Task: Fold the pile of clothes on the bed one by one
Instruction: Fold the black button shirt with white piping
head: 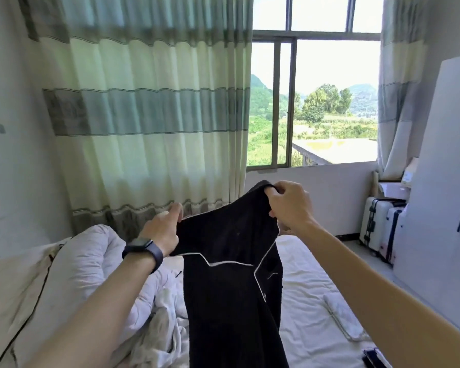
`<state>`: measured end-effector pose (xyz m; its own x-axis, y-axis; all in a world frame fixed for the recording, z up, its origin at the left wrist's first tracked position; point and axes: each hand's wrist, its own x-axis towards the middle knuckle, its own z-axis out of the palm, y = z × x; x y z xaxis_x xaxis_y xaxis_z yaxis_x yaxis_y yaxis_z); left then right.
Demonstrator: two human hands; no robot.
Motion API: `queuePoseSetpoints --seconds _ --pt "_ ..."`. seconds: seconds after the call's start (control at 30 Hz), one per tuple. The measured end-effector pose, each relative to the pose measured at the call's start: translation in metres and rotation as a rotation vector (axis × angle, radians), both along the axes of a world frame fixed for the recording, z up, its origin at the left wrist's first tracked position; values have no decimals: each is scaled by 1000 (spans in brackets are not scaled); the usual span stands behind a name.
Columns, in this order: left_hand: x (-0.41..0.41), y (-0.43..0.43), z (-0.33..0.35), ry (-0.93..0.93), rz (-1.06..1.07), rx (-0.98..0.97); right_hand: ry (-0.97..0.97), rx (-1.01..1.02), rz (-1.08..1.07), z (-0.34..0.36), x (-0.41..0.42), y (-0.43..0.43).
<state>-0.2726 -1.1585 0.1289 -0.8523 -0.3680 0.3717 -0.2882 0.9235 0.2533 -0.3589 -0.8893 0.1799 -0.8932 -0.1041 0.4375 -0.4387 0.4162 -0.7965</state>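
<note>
I've got both hands up over the bed (pixel 303 301). Left hand (pixel 162 231) and right hand (pixel 290 205) each pinch the black garment (pixel 231 288), which hangs down between them.

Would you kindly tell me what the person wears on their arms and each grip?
The left forearm and right forearm are bare, no sleeves in view. A dark smartwatch with a dark band sits on the left wrist; the right wrist carries nothing. The left grip and right grip are ungloved.
</note>
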Motion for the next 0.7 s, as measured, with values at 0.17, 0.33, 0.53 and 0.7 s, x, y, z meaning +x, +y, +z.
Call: queuePoseSetpoints --seconds 0.17,0.33,0.53,0.7 --pt "-5 11 23 -100 30 -1 47 -38 27 27 6 2" --pt "-15 37 -3 -329 41 448 18 -54 42 43 12 -9" --pt "-23 64 -53 -413 -196 807 -3 -77 74 52 17 -18" --pt "-30 80 -68 -282 1 688 -60 -181 157 51 19 -16"
